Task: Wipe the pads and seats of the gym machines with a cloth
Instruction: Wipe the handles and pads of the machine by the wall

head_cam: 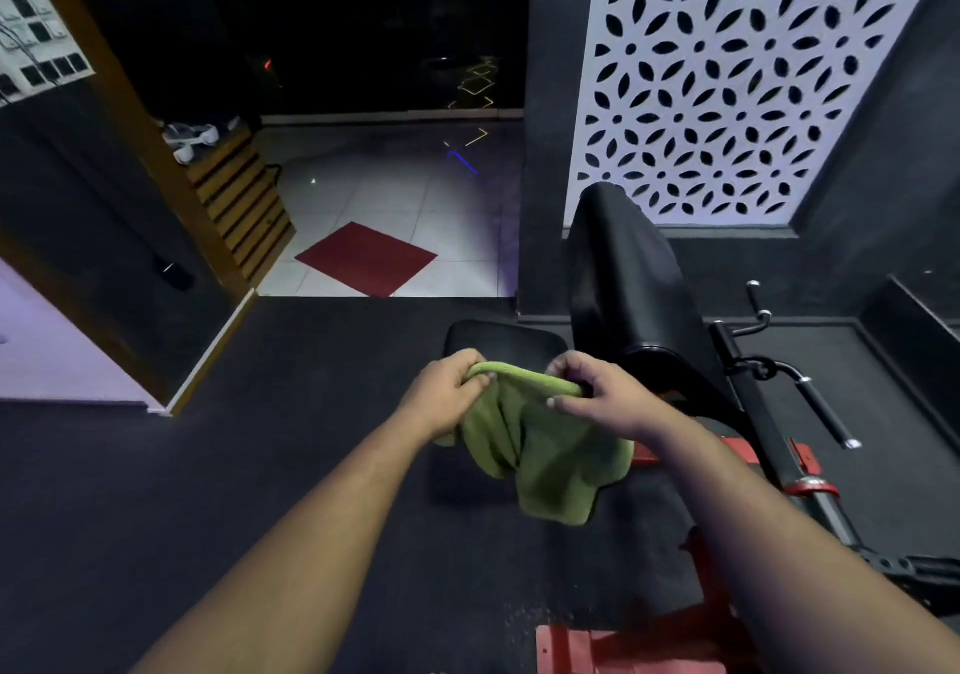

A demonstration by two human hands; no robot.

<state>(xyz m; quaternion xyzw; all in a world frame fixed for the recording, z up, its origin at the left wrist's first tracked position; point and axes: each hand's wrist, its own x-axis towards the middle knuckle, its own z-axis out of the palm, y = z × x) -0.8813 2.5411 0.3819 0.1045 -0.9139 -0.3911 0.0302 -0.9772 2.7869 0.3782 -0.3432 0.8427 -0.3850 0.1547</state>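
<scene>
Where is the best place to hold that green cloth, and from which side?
Hold the cloth at its bunched top edge, from above, one hand at each end. The left hand and right hand already grip that rolled edge, and the rest hangs loose below in folds. The thick roll probably gives the fingers something firm; the limp lower part would likely slip or bunch.

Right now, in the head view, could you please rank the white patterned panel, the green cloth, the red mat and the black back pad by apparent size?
1. White patterned panel
2. Black back pad
3. Green cloth and red mat: they look alike, and the cloth is nearer the camera, so I won't rank them.
</scene>
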